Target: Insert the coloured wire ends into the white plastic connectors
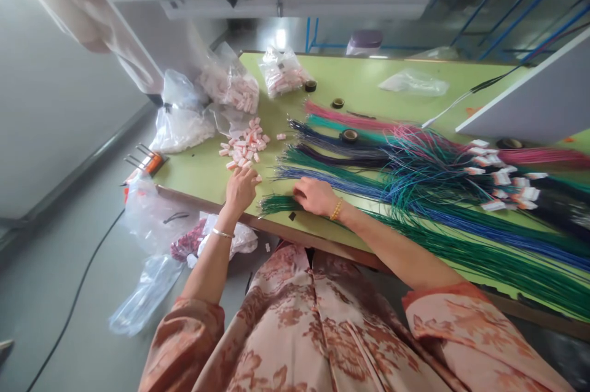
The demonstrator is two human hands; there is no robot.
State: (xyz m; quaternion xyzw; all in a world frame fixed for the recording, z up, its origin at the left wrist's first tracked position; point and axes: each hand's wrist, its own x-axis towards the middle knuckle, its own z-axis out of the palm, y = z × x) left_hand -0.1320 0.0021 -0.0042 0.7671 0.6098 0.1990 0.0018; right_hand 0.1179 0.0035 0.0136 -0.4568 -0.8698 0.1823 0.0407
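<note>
Many small pink-and-white blocks lie in a loose pile on the green desk. The left hand is just below that pile, with its fingers bent close together. One little white block is right at its fingertips, but I cannot tell if they pinch it. The right hand rests over the ends of the green wires, near the front edge of the desk. Its fingers are curled down, and I cannot tell if they are clamped on a wire. (It wears a yellow bracelet, and the left wrist has a silver bangle.) Just past the right hand are blue wires, then dark wires, and pink wires at the back. They all run off to the right, where white plugs sit in a bunch on top of them. A roll of tape is on the dark wires. Behind the pile stand two clear bags, a big bag and a small bag, with more blocks inside.
</note>
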